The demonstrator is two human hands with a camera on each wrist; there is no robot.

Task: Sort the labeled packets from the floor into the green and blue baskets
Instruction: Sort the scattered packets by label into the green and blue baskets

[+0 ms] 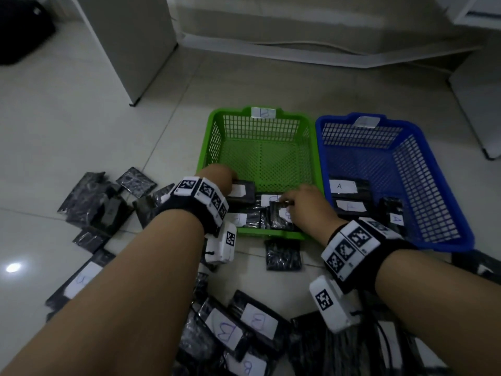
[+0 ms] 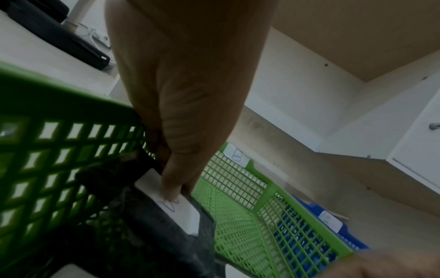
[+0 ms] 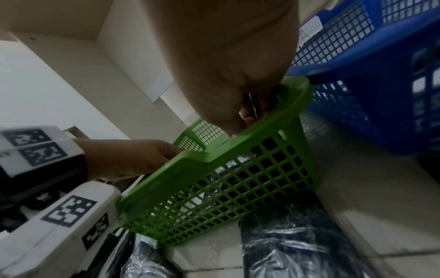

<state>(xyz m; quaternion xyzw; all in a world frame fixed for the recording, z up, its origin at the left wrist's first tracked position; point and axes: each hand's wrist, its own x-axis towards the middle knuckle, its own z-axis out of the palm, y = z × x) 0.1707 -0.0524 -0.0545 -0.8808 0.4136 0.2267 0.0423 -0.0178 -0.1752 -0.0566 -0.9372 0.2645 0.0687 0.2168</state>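
The green basket [image 1: 265, 164], tagged B, stands beside the blue basket [image 1: 379, 164]. Both hands reach over the green basket's near edge. My left hand [image 1: 231, 184] grips a black packet [image 1: 242, 191] at the near-left corner; in the left wrist view the thumb [image 2: 175, 184] presses on that packet's white label [image 2: 181, 212]. My right hand [image 1: 287, 203] pinches the top edge of another labelled packet [image 1: 282, 217], which stands upright among several packets in the green basket. The blue basket holds packets labelled A [image 1: 343, 186]. Many more packets [image 1: 227, 332] lie on the floor.
One loose packet [image 1: 283, 255] lies just in front of the green basket, and a pile [image 1: 95, 202] lies to the left. A white cabinet [image 1: 141, 44] stands behind on the left, a dark bag [image 1: 19, 31] at the far left, and white furniture [image 1: 477, 109] on the right.
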